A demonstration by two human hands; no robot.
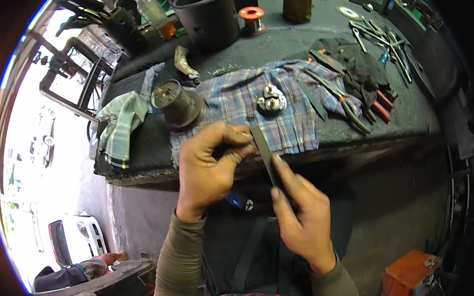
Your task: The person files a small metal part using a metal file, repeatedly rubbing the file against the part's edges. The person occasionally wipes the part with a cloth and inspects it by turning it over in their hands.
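My right hand (303, 217) grips a narrow flat file (263, 149), dark grey, its far end pointing up and to the left. Close to that end, my left hand (210, 165) is closed in a pinch; whatever small piece sits between its thumb and finger is too small to make out. Both hands are just off the workbench's front edge. Beyond them a plaid cloth (228, 102) lies spread on the bench. On it rests a small round part with metal terminals (271, 101). A dark cylindrical metal housing (176, 104) stands left of that part.
Pliers (350, 108) and a dark rag (365, 61) lie to the right, with several wrenches (382, 38) farther back. A wire spool (252, 20), a black bucket (206, 22) and a bottle (153, 13) stand behind. An orange box (408, 277) is at lower right.
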